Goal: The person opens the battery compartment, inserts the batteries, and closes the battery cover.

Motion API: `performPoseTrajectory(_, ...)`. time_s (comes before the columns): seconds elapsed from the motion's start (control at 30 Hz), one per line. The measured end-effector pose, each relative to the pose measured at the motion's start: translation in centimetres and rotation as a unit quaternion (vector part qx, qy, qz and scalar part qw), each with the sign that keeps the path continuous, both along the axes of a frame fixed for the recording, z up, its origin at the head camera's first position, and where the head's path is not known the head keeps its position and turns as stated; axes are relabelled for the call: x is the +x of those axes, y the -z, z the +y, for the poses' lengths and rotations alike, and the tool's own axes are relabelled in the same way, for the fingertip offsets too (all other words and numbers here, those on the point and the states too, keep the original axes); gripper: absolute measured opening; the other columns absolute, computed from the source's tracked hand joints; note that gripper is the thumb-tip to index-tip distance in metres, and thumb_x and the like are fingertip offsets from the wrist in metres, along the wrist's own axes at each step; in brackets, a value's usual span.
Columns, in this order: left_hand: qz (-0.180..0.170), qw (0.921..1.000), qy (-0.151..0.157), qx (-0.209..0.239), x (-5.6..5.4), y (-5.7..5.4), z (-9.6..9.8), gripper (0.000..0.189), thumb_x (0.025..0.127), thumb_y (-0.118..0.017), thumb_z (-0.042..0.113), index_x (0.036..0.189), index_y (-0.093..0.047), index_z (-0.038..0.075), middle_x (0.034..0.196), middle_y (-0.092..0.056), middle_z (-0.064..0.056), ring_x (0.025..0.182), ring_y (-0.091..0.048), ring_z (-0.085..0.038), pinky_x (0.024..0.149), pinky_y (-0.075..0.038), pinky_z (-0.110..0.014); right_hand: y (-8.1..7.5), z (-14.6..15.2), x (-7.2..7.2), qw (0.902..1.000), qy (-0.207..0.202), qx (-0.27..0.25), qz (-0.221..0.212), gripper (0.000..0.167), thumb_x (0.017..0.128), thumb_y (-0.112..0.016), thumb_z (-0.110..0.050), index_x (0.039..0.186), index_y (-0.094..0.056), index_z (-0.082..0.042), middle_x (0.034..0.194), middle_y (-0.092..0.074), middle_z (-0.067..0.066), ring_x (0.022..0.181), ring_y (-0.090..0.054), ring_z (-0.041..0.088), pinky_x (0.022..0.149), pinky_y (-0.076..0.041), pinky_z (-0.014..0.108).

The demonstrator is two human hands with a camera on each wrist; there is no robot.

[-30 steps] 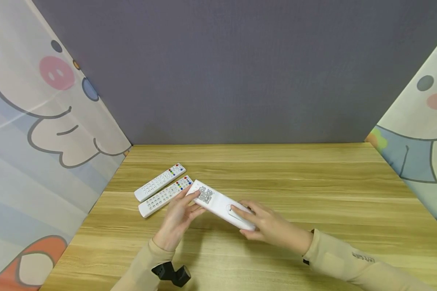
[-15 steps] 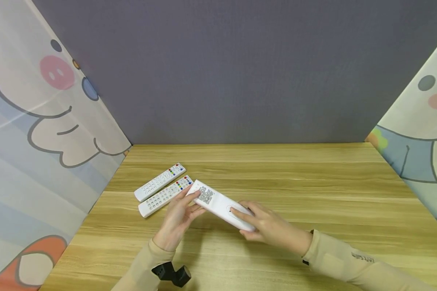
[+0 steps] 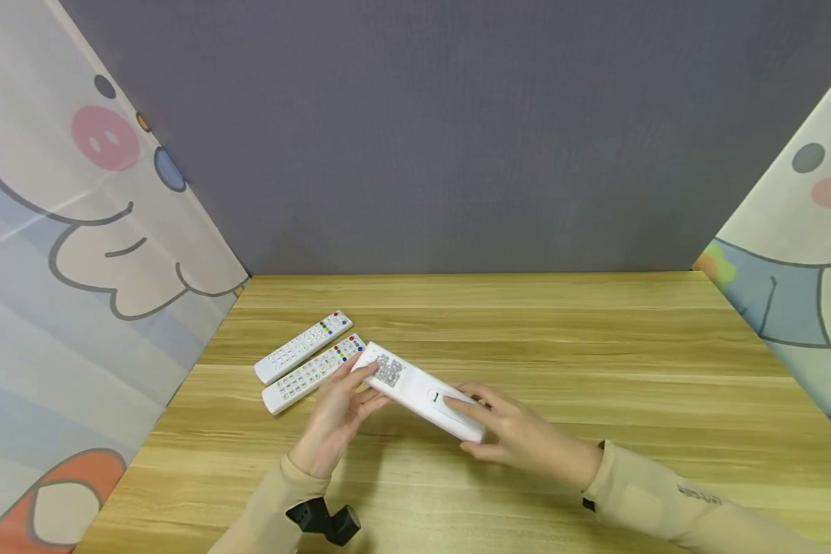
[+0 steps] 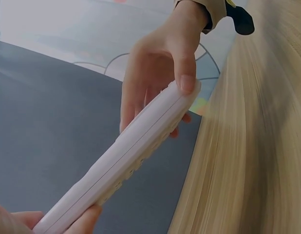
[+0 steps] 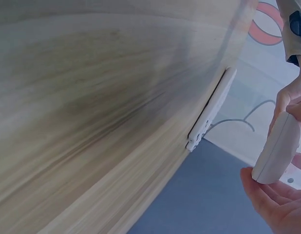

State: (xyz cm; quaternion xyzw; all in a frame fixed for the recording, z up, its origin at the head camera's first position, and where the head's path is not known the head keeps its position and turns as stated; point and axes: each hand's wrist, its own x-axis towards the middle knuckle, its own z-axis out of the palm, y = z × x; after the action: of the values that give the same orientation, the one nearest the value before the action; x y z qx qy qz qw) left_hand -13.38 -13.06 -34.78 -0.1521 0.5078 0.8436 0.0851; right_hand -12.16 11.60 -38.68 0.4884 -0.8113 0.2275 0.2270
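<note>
A white remote control (image 3: 415, 392) is held above the table, its back facing up, with a patterned label near its far-left end. At that end my left hand (image 3: 339, 415) grips it, thumb over the label. My right hand (image 3: 515, 431) holds the other end by its edges, with a finger over the battery cover. A small dark latch notch shows on the cover's edge. In the left wrist view, the right thumb presses the edge of the remote's end, and rubbery buttons show on the underside. The right wrist view shows the remote end-on between both hands.
Two more white remotes lie buttons up at the left of the wooden table (image 3: 595, 346): an upper remote (image 3: 305, 346) and a lower remote (image 3: 308, 381) close to my left hand. A grey panel (image 3: 471, 138) stands behind, with cartoon-print sheets (image 3: 111, 231) at the sides.
My right hand has shifted slightly right, its finger drawing back along the battery cover, so the dark notch shows more. My left hand and the lying remotes stay in place.
</note>
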Motion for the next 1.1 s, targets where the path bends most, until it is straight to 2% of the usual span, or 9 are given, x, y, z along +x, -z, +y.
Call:
performPoseTrajectory(0.17, -0.001, 1.0, 0.004, -0.004, 0.1, -0.1, 0.0, 0.055, 0.087, -0.05, 0.003, 0.136, -0.025, 0.001, 0.102, -0.053, -0.01, 0.081, -0.061, -0.021, 0.075, -0.052, -0.033, 0.0, 0.2, 0.2, 0.9999, -0.003, -0.014, -0.008, 0.055, 0.075, -0.068, -0.025, 0.123, -0.05, -0.004, 0.115, -0.051, 0.016, 0.095, -0.056, 0.026, 0.075, -0.052, 0.027)
performPoseTrajectory(0.27, 0.008, 0.9999, 0.011, -0.004, 0.2, -0.1, 0.0, 0.056, 0.087, -0.05, 0.004, 0.137, -0.024, 0.002, 0.108, -0.051, -0.011, 0.083, -0.06, -0.019, 0.076, -0.052, -0.032, 0.0, 0.3, 0.3, 0.9992, -0.006, -0.027, -0.029, 0.056, 0.073, -0.069, -0.021, 0.123, -0.05, -0.003, 0.116, -0.05, 0.016, 0.095, -0.056, 0.027, 0.077, -0.052, 0.028)
performPoseTrajectory(0.5, 0.057, 0.9979, 0.031, -0.005, 0.3, -0.3, 0.1, 0.049, 0.085, -0.053, 0.004, 0.129, -0.032, 0.007, 0.108, -0.052, -0.01, 0.087, -0.059, -0.017, 0.081, -0.049, -0.035, -0.1, 0.0, 0.7, 0.989, -0.003, -0.078, -0.126, 0.055, 0.069, -0.073, -0.017, 0.118, -0.054, -0.002, 0.113, -0.053, 0.015, 0.093, -0.058, 0.028, 0.078, -0.051, 0.027)
performPoseTrajectory(0.57, 0.075, 0.9963, 0.038, -0.017, 0.4, -0.4, 0.1, 0.055, 0.084, -0.053, 0.004, 0.133, -0.028, 0.007, 0.111, -0.051, -0.01, 0.091, -0.059, -0.018, 0.084, -0.048, -0.037, -0.3, -0.1, 0.8, 0.9835, 0.004, -0.088, -0.158, 0.054, 0.069, -0.073, -0.017, 0.118, -0.055, -0.004, 0.113, -0.054, 0.013, 0.094, -0.058, 0.026, 0.077, -0.051, 0.028)
performPoseTrajectory(0.67, 0.108, 0.9922, 0.052, -0.033, 0.5, -0.5, 0.3, 0.06, 0.084, -0.053, 0.001, 0.135, -0.022, 0.006, 0.118, -0.046, -0.015, 0.097, -0.056, -0.019, 0.087, -0.046, -0.039, -0.6, -0.2, 1.0, 0.9707, 0.009, -0.108, -0.214, 0.054, 0.069, -0.073, -0.015, 0.119, -0.055, -0.006, 0.114, -0.054, 0.01, 0.095, -0.056, 0.024, 0.076, -0.052, 0.027)
performPoseTrajectory(0.73, 0.127, 0.9893, 0.059, -0.041, 0.6, -0.5, 0.4, 0.063, 0.083, -0.053, 0.0, 0.135, -0.019, 0.007, 0.122, -0.042, -0.018, 0.1, -0.055, -0.019, 0.089, -0.045, -0.038, -0.8, -0.2, 1.2, 0.9582, 0.004, -0.123, -0.258, 0.053, 0.07, -0.072, -0.013, 0.119, -0.055, -0.004, 0.114, -0.054, 0.012, 0.095, -0.056, 0.024, 0.076, -0.052, 0.026)
performPoseTrajectory(0.9, 0.168, 0.9804, 0.075, -0.07, 0.7, -0.6, 0.7, 0.06, 0.083, -0.054, -0.001, 0.133, -0.022, 0.011, 0.121, -0.043, -0.021, 0.1, -0.054, -0.018, 0.09, -0.045, -0.036, -1.2, -0.4, 1.3, 0.9172, -0.02, -0.167, -0.361, 0.052, 0.074, -0.07, -0.012, 0.121, -0.052, -0.001, 0.116, -0.052, 0.016, 0.095, -0.055, 0.024, 0.078, -0.051, 0.027)
performPoseTrajectory(0.97, 0.181, 0.9764, 0.083, -0.083, 0.7, -0.7, 0.8, 0.062, 0.083, -0.055, 0.0, 0.133, -0.022, 0.014, 0.119, -0.045, -0.019, 0.098, -0.055, -0.018, 0.09, -0.045, -0.036, -1.4, -0.4, 1.3, 0.9043, -0.028, -0.183, -0.384, 0.051, 0.075, -0.07, -0.012, 0.121, -0.052, -0.002, 0.117, -0.051, 0.015, 0.095, -0.055, 0.022, 0.078, -0.051, 0.028)
performPoseTrajectory(1.1, 0.203, 0.9698, 0.094, -0.097, 0.8, -0.7, 1.1, 0.066, 0.083, -0.055, -0.001, 0.134, -0.019, 0.019, 0.112, -0.048, -0.016, 0.094, -0.057, -0.018, 0.089, -0.045, -0.037, -1.5, -0.5, 1.2, 0.8858, -0.045, -0.208, -0.413, 0.05, 0.075, -0.069, -0.01, 0.121, -0.051, 0.0, 0.117, -0.051, 0.017, 0.093, -0.056, 0.018, 0.079, -0.051, 0.03)
